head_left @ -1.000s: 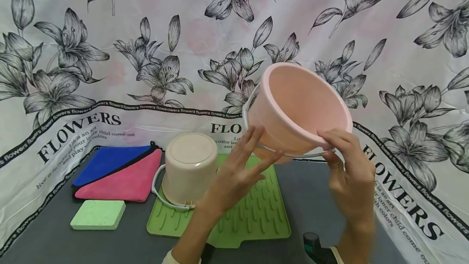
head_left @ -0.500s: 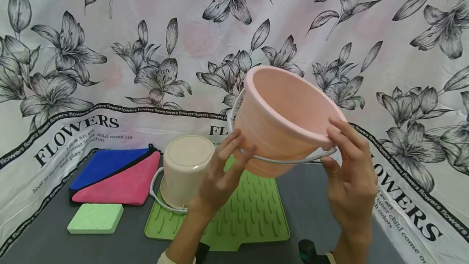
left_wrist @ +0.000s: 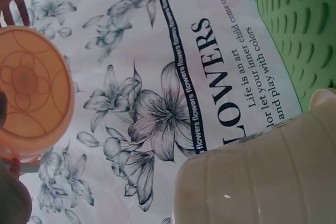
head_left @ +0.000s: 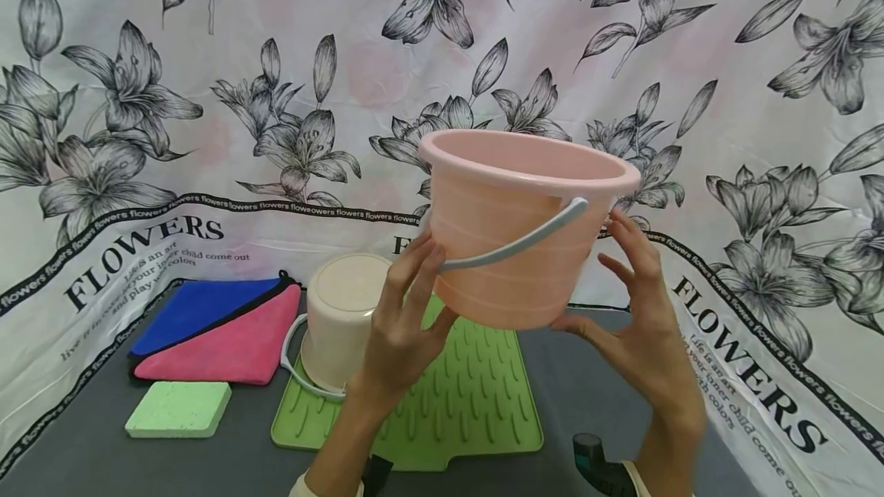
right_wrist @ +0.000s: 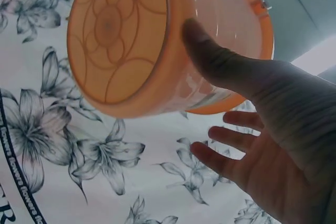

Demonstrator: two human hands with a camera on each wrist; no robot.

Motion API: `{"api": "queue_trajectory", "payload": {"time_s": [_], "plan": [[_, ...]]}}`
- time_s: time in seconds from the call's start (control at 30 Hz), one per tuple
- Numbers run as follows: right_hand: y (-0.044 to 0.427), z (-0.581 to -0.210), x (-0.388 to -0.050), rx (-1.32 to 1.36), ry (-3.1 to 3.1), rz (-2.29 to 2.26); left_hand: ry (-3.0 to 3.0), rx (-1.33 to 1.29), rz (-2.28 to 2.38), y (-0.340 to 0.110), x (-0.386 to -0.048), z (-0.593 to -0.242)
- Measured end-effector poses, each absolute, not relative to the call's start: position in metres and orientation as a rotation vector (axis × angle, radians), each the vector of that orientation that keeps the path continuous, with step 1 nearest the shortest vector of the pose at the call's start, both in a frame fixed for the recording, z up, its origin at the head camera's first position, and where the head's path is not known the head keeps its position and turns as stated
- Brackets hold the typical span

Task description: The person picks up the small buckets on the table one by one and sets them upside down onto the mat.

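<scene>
A pink bucket [head_left: 511, 244] is held up in the air, nearly upright, its mouth tilted slightly toward me. Its grey handle [head_left: 518, 240] slants across the front. My left hand [head_left: 400, 320] holds the bucket's lower left side, fingers along the wall and thumb near the base. On the right, my right hand [head_left: 642, 320] holds it with the thumb at the base edge and the fingers up the wall, partly hidden. The right wrist view shows the flower-patterned bucket bottom [right_wrist: 107, 24]. Behind my left hand, a cream bucket [head_left: 345, 313] stands upside down on a green mat [head_left: 476, 405].
At the left lie a blue and pink cloth pouch [head_left: 228, 336] and a light green sponge [head_left: 178, 409]. They rest on a dark grey tabletop [head_left: 228, 466]. A white flower-printed sheet [head_left: 276, 152] hangs behind and spreads along the table's sides.
The pink bucket has shifted left and turned more upright, its mouth less toward me. My right hand has moved from the rim down to its side and base. The handle now slants across the front.
</scene>
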State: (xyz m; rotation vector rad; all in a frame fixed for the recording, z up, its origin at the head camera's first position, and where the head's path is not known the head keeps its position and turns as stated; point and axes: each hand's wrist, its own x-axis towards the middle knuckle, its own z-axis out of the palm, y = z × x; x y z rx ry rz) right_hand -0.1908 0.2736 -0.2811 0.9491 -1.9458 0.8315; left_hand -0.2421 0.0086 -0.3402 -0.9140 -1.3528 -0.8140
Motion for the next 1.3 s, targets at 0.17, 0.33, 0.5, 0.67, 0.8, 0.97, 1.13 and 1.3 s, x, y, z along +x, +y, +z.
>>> {"api": "queue_trajectory", "payload": {"time_s": [0.17, 0.33, 0.5, 0.67, 0.8, 0.97, 1.13, 1.3], "plan": [[0.277, -0.287, -0.199, 1.022, -2.034, 0.835, -1.365, -0.912, -0.849, 0.007, -0.24, -0.34], [0.272, -0.291, -0.204, 1.033, -1.98, 0.844, -1.374, -0.843, -0.914, 0.009, -0.237, -0.339], [0.259, -0.29, -0.206, 1.042, -1.777, 0.994, -1.409, -0.723, -1.165, 0.008, -0.236, -0.341], [0.244, -0.288, -0.205, 0.838, -1.657, 1.129, -1.398, -0.807, -1.355, 0.003, -0.238, -0.345], [0.24, -0.29, -0.206, 0.756, -1.576, 1.307, -1.411, -0.973, -1.385, 0.001, -0.237, -0.346], [0.243, -0.29, -0.212, 1.053, -1.417, 1.512, -1.507, -1.026, -1.34, -0.001, -0.235, -0.343], [0.244, -0.29, -0.214, 1.175, -1.592, 1.301, -1.614, -0.902, -1.352, 0.001, -0.234, -0.338], [0.237, -0.292, -0.216, 0.976, -1.763, 1.026, -1.632, -0.758, -1.463, 0.011, -0.231, -0.339]]}}
